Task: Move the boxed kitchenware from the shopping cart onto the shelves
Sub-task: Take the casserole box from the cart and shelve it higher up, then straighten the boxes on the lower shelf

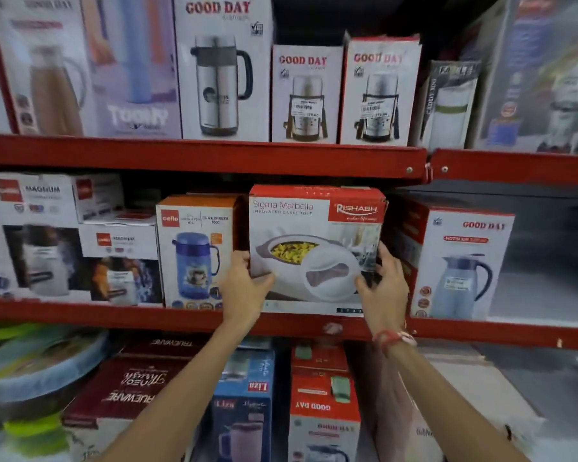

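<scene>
A red and white casserole box (316,228), printed "Sigma Marbella", stands on the middle red shelf (187,320). It sits between an orange Cello flask box (196,251) and a Good Day jug box (461,265). My left hand (244,288) grips its lower left edge. My right hand (382,288) grips its lower right edge, with a red thread band around that wrist. The box's bottom front edge rests at the shelf lip. The shopping cart is out of view.
The upper shelf (201,155) holds several Good Day flask boxes (222,68). Magnum boxes (117,241) fill the middle shelf's left. Below stand Trueware (127,385), Liza (244,405) and Good Day boxes (324,408). Open grey shelf space (547,288) lies right of the jug box.
</scene>
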Demonstrator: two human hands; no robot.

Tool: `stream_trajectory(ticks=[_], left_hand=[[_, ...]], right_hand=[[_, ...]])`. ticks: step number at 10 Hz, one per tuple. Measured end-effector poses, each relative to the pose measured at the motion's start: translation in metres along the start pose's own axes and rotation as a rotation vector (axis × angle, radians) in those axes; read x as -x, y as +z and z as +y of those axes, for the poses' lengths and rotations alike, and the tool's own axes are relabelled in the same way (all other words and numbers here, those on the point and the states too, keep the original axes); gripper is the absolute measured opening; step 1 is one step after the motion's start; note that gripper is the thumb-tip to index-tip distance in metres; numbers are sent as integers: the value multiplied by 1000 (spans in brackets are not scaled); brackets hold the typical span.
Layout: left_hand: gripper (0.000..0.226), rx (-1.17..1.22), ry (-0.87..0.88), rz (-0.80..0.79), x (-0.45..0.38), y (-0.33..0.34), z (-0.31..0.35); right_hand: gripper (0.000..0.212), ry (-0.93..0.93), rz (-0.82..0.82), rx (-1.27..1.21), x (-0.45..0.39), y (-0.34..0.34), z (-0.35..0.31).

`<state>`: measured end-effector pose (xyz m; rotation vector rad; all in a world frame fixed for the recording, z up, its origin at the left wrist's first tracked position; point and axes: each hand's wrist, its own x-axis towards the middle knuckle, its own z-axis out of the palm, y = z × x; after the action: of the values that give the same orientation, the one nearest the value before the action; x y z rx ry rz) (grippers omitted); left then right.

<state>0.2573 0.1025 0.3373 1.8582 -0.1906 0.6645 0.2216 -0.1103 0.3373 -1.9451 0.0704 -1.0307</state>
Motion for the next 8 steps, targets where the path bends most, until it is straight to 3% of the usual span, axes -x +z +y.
stream_trajectory(ticks=[2, 3, 4, 5, 6, 7, 8], left_hand=[[45, -115, -64, -50, -25, 26, -34], [45, -60, -94, -125, -23, 29, -48], [37, 75, -8, -78, -4, 17, -54], [30, 47, 172, 38, 30, -1, -71], [22, 67, 93, 62, 72, -17, -105], [28, -1, -158, -19, 104, -27, -141], [47, 20, -439, -222, 121, -36, -158]], right_hand=[[68, 56, -60, 46, -21, 28, 31], [73, 104, -106, 95, -21, 32, 41], [86, 48, -102, 139, 4, 34, 39], [67, 122, -108, 149, 51, 40, 38], [42, 44, -448, 253, 106, 58, 38], [60, 47, -814, 285, 141, 87, 35], [99, 260, -930, 199, 174, 101, 39]])
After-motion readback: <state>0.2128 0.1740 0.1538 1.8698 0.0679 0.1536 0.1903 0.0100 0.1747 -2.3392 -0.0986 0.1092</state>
